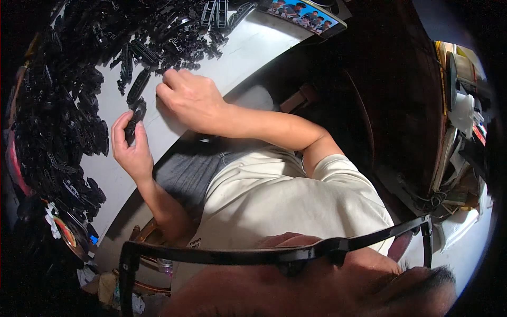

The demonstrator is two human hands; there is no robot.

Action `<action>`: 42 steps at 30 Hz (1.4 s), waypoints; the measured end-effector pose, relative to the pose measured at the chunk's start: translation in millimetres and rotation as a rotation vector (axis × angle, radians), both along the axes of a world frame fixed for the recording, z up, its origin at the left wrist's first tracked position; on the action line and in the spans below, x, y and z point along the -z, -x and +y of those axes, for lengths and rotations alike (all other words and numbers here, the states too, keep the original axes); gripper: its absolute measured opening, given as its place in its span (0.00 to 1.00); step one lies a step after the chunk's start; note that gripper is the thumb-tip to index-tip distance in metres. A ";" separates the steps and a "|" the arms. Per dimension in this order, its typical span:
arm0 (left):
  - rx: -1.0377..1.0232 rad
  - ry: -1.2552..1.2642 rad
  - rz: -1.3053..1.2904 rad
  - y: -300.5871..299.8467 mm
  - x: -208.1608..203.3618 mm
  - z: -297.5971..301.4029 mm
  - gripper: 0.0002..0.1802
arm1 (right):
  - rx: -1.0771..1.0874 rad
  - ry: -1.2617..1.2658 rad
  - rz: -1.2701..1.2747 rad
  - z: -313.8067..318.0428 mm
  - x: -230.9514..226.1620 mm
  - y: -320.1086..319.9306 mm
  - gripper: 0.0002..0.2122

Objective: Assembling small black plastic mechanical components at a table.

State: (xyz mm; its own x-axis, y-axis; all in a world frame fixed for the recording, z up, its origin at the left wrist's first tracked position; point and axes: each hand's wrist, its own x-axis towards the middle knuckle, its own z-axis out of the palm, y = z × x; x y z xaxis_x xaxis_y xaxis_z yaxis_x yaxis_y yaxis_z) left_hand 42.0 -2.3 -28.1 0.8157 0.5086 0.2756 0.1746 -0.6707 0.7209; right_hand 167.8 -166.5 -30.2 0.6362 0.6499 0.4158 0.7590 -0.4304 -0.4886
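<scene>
My left hand (131, 150) grips an elongated black plastic part (138, 113) between thumb and fingers, low over the white table. Just beyond it lies another long black piece (139, 86), its far end by the heap. My right hand (191, 100) is closed, knuckles up, beside a scatter of small black pieces (185, 61). Its fingertips are hidden beneath the hand, so I cannot see what they hold, if anything. A gap of bare table separates the two hands.
A large heap of black plastic parts (50, 127) covers the table's left and far sides. A lit screen (303, 16) stands at the far right table edge (274, 31). A round container (68, 235) sits near left. Shelves with papers and bags (459, 121) stand far right.
</scene>
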 end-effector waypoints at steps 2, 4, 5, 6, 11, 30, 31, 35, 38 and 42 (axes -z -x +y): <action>0.010 -0.005 0.000 -1.9 0.5 0.4 0.15 | -0.003 -0.019 -0.034 -4.6 4.1 0.0 0.06; 0.018 0.005 0.008 -3.1 -0.4 -0.6 0.15 | -0.010 -0.040 -0.069 -9.3 7.0 0.6 0.05; 0.016 0.005 0.006 -3.5 -0.7 -1.3 0.15 | -0.014 -0.039 -0.097 -11.9 7.4 0.6 0.05; 0.025 -0.004 0.008 -4.0 -0.9 -2.1 0.15 | -0.018 -0.038 -0.125 -12.9 7.7 0.6 0.05; 0.047 -0.004 -0.023 -1.8 -0.2 -0.8 0.15 | -0.013 -0.067 -0.114 -13.7 7.9 1.5 0.05; 0.120 0.433 -0.122 -6.7 -4.4 -25.9 0.15 | -0.126 -0.562 1.519 -23.8 -23.3 -8.7 0.09; 0.116 0.444 -0.116 -6.4 -4.1 -25.5 0.15 | -0.118 -0.553 1.527 -22.6 -23.0 -9.2 0.09; 0.147 0.377 -0.099 -4.6 -4.4 -23.0 0.16 | -0.173 -0.602 1.589 -16.4 -19.6 -8.6 0.10; 0.173 0.345 -0.135 -4.2 -0.6 -21.5 0.16 | -0.174 -0.582 1.551 -13.1 -18.2 -4.6 0.09; 0.148 0.334 -0.103 -4.8 -3.8 -23.9 0.16 | -0.189 -0.591 1.517 -11.5 -16.8 -1.3 0.09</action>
